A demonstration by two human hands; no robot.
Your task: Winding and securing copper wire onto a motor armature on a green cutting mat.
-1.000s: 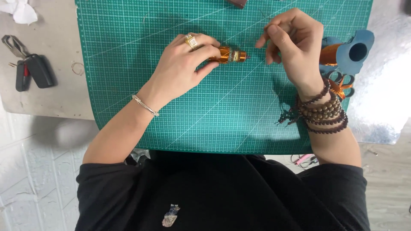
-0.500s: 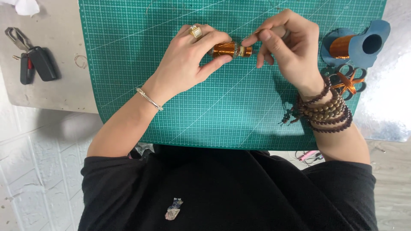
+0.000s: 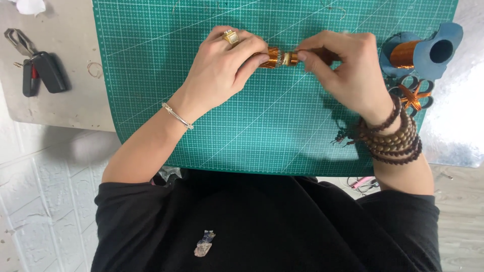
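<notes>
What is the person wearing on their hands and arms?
The left hand has a chunky gold ring and a thin silver bangle at the wrist. The right hand has several strands of brown wooden beads wound round the wrist. Both forearms are bare below short black sleeves.

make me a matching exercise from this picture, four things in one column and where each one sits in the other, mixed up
Things:
1. small copper coil
2. blue spool of copper wire
3. car key
4. green cutting mat

Places:
A. on the grey table, far left
B. held between left hand and right hand
C. under both hands, mid-table
D. at the mat's right edge, lying on its side

Pairs: 1-B, 2-D, 3-A, 4-C
</notes>
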